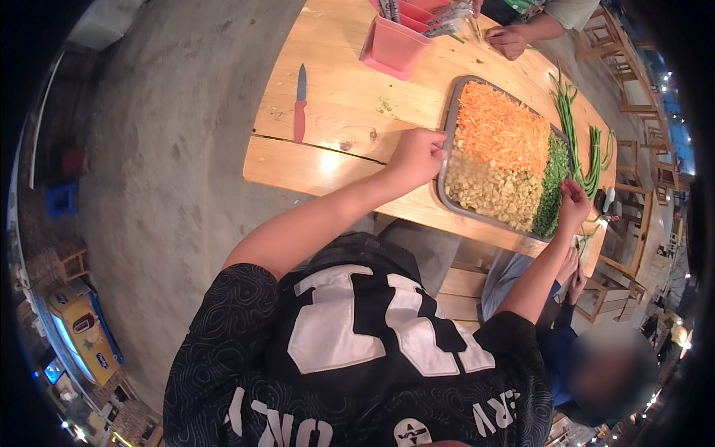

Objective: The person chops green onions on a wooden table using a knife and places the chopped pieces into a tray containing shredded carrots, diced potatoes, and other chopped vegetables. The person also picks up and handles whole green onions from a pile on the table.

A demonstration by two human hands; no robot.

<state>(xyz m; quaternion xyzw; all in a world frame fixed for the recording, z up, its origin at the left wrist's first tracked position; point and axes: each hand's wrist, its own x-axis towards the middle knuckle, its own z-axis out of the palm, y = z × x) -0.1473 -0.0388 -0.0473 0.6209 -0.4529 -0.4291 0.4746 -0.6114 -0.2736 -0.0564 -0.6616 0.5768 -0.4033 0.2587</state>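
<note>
A dark rectangular tray (452, 106) lies near the table edge, holding shredded carrot (503, 125), diced pale vegetable pieces (491, 190) and chopped green vegetable (553, 187) in separate areas. My left hand (420, 156) is at the tray's left rim, fingers curled; whether they grip the rim cannot be told. On the right side, my right hand (574, 204) has its fingertips together by the rim beside the chopped greens, and its hold is also unclear. A knife with a red handle (300, 120) lies on the wooden table (341, 112), left of the tray.
A pink container (396, 47) with wrapped items stands beyond the tray. Long green beans (567, 112) lie to its right. Another person's hand (509, 42) is at the far side; a seated person's hands (575, 274) are at the right near the table edge.
</note>
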